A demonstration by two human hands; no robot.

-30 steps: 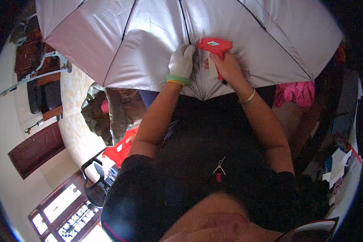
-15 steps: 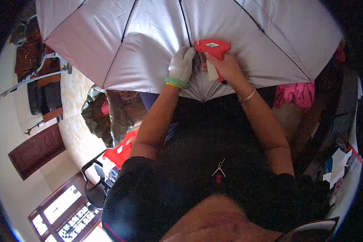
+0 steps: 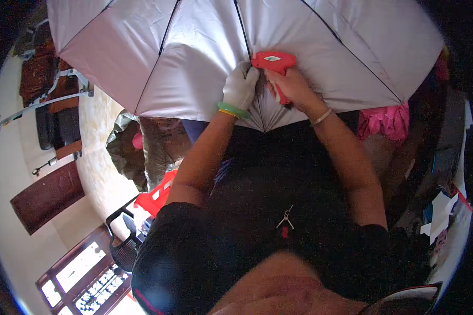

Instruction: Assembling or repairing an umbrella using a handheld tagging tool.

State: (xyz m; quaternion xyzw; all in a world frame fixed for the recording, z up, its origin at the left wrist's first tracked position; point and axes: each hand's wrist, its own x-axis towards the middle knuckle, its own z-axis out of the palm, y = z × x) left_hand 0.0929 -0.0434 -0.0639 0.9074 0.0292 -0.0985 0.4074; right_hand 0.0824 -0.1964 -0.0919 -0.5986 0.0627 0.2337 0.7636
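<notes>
A silver-lined umbrella canopy [image 3: 205,79] spreads open in front of me, with thin black ribs [image 3: 243,29] fanning across it. My left hand [image 3: 240,87], in a white glove with a green and a yellow band at the wrist, is closed at the lower end of the middle rib, pinching it and the cloth there; its fingertips are partly hidden. Bare except for a bracelet, my right hand [image 3: 297,90] is wrapped round the handle of a red tagging gun [image 3: 275,61]. The gun's nose points left and meets the rib just above my left fingertips.
Pink cloth [image 3: 383,123] hangs beyond the canopy's right edge. At left are bulky dark sacks [image 3: 163,142], a red bag [image 3: 156,198] and a black mesh chair [image 3: 125,252]. White papers [image 3: 440,215] lie at far right. A metal frame [image 3: 42,105] stands at far left.
The tagging gun has shifted slightly left, and its pale trigger now shows less under my right fingers. My left hand has moved a little right, still at the rib.
</notes>
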